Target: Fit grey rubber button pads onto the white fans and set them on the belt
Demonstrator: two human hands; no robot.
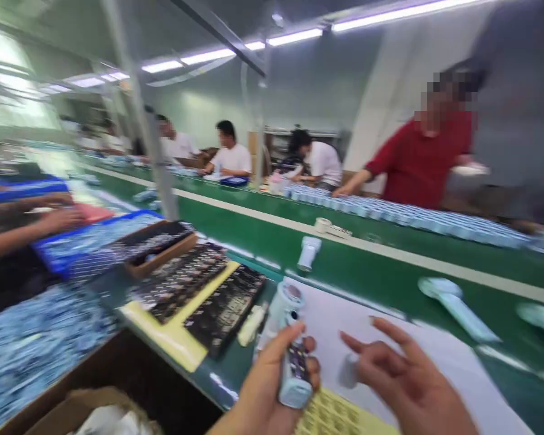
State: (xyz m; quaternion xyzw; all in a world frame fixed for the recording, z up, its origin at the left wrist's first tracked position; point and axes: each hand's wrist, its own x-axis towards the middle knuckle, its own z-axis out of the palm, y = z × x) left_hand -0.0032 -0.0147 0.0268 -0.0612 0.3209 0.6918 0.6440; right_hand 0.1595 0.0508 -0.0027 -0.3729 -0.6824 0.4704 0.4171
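My left hand (269, 368) is wrapped round a light-blue handheld device (295, 394) with a round head and a dark panel along its handle. The thumb presses near a small dark spot on the body. To the right, my right hand (403, 380) hovers with its fingers apart, thumb and index finger stretched toward the device, and nothing shows between them. Beneath both hands lies white paper (330, 302). A yellow sheet with printed squares (333, 417) is partly hidden below the left hand. A small off-white piece (252, 325) rests beside the device.
Black panels of small parts (229, 305) lie on yellow card to the left, near a brown box (163, 257). Light-blue devices (457, 308) lie on the green conveyor (254, 226). A co-worker in red (428, 157) reaches toward rows of blue parts (408, 217). Another person's arms (31, 229) are at left.
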